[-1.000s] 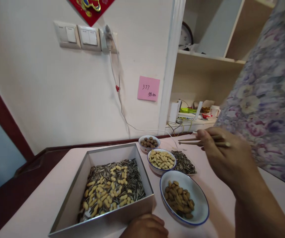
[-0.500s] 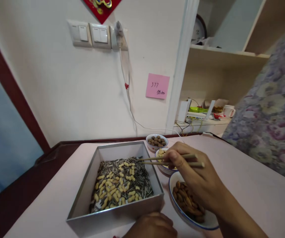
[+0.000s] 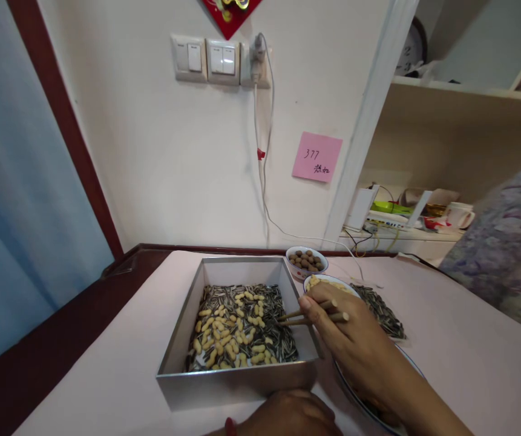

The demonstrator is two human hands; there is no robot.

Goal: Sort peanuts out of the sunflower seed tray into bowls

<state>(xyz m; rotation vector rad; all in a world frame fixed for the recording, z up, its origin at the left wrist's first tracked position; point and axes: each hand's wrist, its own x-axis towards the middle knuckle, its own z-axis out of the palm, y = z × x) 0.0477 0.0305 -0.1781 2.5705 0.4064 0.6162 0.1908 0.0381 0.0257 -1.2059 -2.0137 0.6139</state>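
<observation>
Right hand (image 3: 355,339): my grip is clasping a pair of chopsticks (image 3: 296,322), thick ends jutting out behind the thumb. The forearm is slanting in from the lower right, over the large bowl (image 3: 348,390). The sticks are pointing left across the box wall, tips lying at the seeds inside; I am not managing to see whether they are pinching anything.

Left hand (image 3: 294,415): resting loosely curled, back upward, near the box's front right corner, a red band (image 3: 230,427) circling the wrist. I cannot tell whether this grip is holding anything.

Containers: the open grey box (image 3: 237,387) is sitting on the pale pink tabletop (image 3: 115,357), holding striped sunflower seeds (image 3: 285,345) with peanuts (image 3: 224,339) lying on top. By its rear right corner, a small bowl (image 3: 306,274) is holding round brown nuts (image 3: 305,260). In front of that, my right hand is partly hiding a bowl of peanuts (image 3: 326,282); more sunflower seeds (image 3: 380,312) are lying to its right. My forearm is covering most of the large bowl, its brown contents barely showing.
</observation>
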